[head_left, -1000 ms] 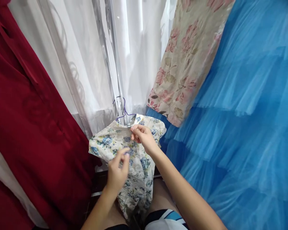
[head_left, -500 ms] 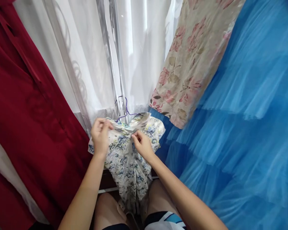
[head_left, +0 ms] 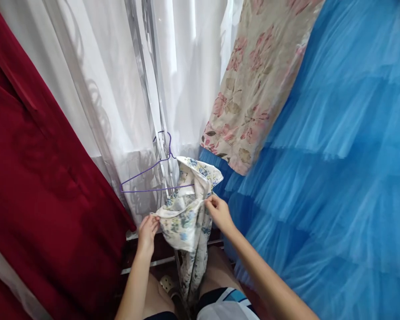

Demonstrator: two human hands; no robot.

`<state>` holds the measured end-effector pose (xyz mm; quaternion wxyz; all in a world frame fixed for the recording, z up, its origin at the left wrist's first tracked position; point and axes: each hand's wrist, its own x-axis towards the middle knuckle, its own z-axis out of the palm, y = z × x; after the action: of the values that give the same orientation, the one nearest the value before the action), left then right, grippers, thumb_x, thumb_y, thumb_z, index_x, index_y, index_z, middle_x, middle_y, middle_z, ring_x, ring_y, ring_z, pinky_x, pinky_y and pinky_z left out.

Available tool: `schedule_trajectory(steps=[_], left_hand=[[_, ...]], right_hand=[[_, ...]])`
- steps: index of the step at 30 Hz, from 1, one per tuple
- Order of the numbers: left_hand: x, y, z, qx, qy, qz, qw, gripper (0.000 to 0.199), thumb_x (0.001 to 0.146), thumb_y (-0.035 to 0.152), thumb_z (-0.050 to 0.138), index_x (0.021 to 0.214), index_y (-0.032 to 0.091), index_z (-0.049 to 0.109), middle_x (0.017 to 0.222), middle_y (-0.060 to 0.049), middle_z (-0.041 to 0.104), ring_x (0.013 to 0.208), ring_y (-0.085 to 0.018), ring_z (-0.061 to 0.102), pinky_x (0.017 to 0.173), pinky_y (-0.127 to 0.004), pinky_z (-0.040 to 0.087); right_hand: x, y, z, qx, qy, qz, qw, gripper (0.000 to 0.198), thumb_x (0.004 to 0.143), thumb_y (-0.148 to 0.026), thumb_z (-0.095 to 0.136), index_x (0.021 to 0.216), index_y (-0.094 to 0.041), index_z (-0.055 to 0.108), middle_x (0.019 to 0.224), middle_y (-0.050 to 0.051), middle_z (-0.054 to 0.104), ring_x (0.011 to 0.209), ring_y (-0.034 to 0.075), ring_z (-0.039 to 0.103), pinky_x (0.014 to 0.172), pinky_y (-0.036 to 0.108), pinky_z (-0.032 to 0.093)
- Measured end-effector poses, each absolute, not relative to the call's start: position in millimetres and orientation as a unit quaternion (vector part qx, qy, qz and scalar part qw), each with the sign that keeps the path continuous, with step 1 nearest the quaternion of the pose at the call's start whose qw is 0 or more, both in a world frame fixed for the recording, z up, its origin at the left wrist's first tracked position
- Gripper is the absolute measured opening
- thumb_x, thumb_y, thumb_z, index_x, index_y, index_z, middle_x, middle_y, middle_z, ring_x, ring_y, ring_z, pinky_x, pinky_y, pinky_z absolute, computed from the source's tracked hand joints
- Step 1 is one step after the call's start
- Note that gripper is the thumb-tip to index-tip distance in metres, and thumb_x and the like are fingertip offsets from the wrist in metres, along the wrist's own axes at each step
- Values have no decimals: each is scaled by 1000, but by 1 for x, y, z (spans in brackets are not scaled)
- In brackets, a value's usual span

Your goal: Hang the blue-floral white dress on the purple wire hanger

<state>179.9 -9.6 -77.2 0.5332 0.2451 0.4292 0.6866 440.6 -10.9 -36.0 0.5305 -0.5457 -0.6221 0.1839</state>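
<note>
A white garment with a blue and yellow floral print (head_left: 183, 226) hangs half off a purple hanger (head_left: 143, 171). Its right shoulder still sits over the hanger, while the hanger's left arm is bare. My left hand (head_left: 147, 232) pinches the garment's loose edge at its left side, below the hanger. At the right, my right hand (head_left: 219, 212) has its fingers closed on the garment's edge near the neckline. The lower part of the garment drops between my knees.
White sheer curtains (head_left: 183, 89) hang behind the hanger, beside a narrow metal upright (head_left: 153, 89). Dark red cloth (head_left: 53, 178) fills the left. A beige dress with pink flowers (head_left: 240, 102) and blue tiered tulle (head_left: 336, 186) hang at the right. A clog (head_left: 166, 283) shows below.
The garment's left shoulder has come off the hanger, baring the hanger's left arm. My left hand has moved down with the cloth; my right hand has shifted right and slightly down.
</note>
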Motion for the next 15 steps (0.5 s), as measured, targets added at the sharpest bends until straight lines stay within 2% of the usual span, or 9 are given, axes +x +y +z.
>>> schedule_trajectory(steps=[4, 7, 10, 11, 13, 15], left_hand=[[225, -24, -73, 320, 376, 654, 573, 32, 70, 40, 78, 87, 16, 64, 85, -6, 71, 86, -18, 68, 87, -31, 49], [248, -36, -52, 401, 310, 642, 576, 29, 79, 43, 72, 91, 18, 61, 90, -4, 69, 88, -17, 66, 89, -31, 48], [265, -53, -32, 480, 291, 627, 540, 23, 87, 41, 64, 92, 19, 59, 89, -3, 67, 86, -17, 64, 84, -29, 48], [269, -60, -27, 507, 297, 616, 524, 22, 88, 41, 63, 92, 19, 60, 88, -3, 67, 86, -17, 63, 83, -28, 48], [275, -71, -19, 567, 302, 583, 498, 19, 91, 38, 61, 93, 19, 62, 91, -4, 67, 88, -18, 63, 83, -28, 48], [274, -79, -14, 612, 301, 557, 473, 19, 92, 37, 59, 94, 19, 64, 92, -6, 67, 89, -19, 62, 84, -29, 47]], right_hand=[[489, -3, -54, -607, -597, 157, 501, 24, 78, -31, 51, 57, -22, 43, 50, -4, 44, 51, 14, 40, 51, 26, 28], [498, -11, -65, -629, -610, 176, 450, 21, 73, -26, 56, 55, -21, 48, 48, -3, 47, 50, 14, 42, 52, 27, 28], [488, -24, -59, -626, -628, 193, 420, 9, 71, -27, 64, 73, -19, 61, 62, 0, 61, 59, 17, 53, 58, 28, 37], [481, -30, -53, -605, -643, 208, 421, 15, 72, -28, 66, 83, -19, 63, 72, 1, 66, 67, 19, 57, 63, 29, 41], [465, -44, -36, -516, -684, 297, 421, 25, 78, -35, 66, 97, -20, 64, 93, 4, 70, 86, 22, 62, 78, 32, 45], [446, -59, -22, -397, -687, 463, 395, 28, 86, -44, 58, 99, -20, 66, 102, 6, 70, 99, 24, 62, 90, 36, 45]])
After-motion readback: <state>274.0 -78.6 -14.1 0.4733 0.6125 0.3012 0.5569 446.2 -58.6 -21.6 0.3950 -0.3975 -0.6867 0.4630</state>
